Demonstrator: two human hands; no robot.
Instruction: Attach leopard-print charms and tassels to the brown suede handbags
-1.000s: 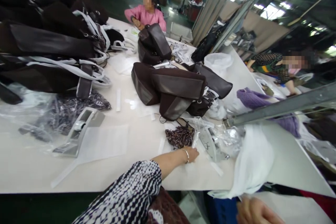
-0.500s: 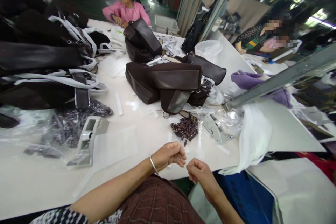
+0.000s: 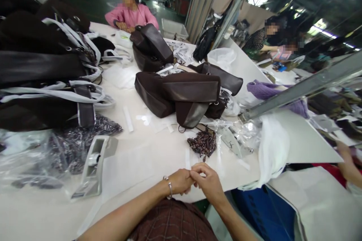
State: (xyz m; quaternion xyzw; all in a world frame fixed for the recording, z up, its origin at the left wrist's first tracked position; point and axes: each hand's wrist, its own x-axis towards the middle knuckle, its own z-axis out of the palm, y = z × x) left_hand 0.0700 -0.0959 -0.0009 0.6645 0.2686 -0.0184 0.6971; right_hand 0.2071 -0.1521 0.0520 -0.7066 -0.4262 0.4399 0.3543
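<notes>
Your left hand (image 3: 181, 181) and right hand (image 3: 208, 182) meet at the fingertips, over the near part of the table (image 3: 42, 216). The left fingers are curled in, with a bracelet (image 3: 170, 191) round that wrist; the right thumb and forefinger come together in a narrow pinch. Whether something thin sits between them, I can't tell from this view. Just beyond your right hand lies the crumpled patterned cloth (image 3: 202, 143), on the table and touched by neither hand. Farther out past it sits a heap of dark brown bags (image 3: 190, 87). Well to the left of your left hand stands a grey tape dispenser (image 3: 96, 179), with dark pieces in clear plastic (image 3: 75, 145) beyond it and a larger pile of dark bags (image 3: 39, 67) past that. To the right of your right hand, a bundle of white strips (image 3: 274, 148) hangs over the table edge. Across the table, well beyond both hands, is a person in pink (image 3: 143, 16), hands at the tabletop.
</notes>
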